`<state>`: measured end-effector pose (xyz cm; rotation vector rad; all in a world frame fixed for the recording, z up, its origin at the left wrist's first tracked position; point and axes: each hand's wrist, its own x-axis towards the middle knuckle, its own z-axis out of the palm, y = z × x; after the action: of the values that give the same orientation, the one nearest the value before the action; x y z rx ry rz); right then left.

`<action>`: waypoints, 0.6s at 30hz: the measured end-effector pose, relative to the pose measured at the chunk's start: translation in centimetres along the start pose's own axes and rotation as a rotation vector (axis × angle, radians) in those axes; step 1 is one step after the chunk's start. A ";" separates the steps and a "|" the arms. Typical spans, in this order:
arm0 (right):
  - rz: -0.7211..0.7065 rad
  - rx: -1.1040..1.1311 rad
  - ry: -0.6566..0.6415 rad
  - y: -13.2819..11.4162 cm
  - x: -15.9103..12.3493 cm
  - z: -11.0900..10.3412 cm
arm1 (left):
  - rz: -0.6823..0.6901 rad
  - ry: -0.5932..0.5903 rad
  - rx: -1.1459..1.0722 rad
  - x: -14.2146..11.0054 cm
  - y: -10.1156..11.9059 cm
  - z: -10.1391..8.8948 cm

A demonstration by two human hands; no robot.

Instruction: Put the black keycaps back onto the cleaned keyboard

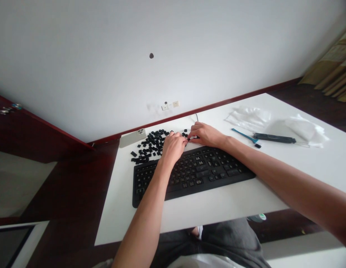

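Observation:
A black keyboard (200, 175) lies on the white table, with many of its keys bare of caps. Loose black keycaps (153, 143) are heaped behind its upper edge. My left hand (173, 145) is over the right side of that heap, its fingers bent and drawn together; whatever they grip is hidden. Close against it, my right hand (205, 134) pinches a small dark piece that looks like a keycap, just above the keyboard's back edge. The fingertips of the two hands nearly touch. My forearms cover parts of the keyboard.
A phone (132, 138) lies left of the heap. To the right are a blue pry tool (244, 135), a single keycap (257, 146), a black brush-like tool (274, 138) and crumpled clear plastic bags (305, 130). A cable (196, 117) runs off the table's back edge toward the wall.

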<state>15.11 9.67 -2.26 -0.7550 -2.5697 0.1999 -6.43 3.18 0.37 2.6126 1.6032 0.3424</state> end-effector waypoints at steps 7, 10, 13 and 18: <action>0.083 0.034 0.121 -0.3 -0.2 -1.0 | -0.106 0.120 -0.014 -0.9 -1.8 -1.6; 0.223 0.093 0.246 0.1 -0.7 -2.1 | -0.143 0.110 -0.029 -1.4 -2.6 -1.8; 0.423 0.091 0.288 1.0 -1.4 -2.9 | -0.130 0.081 -0.049 -1.6 -2.5 -1.6; 0.549 0.003 0.260 2.8 -2.3 -3.1 | -0.091 0.038 -0.031 -1.5 -1.9 -1.0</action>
<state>19.59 10.84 -1.07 -1.3752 -2.0716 0.2545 -9.00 2.65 0.81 2.5159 1.7076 0.4107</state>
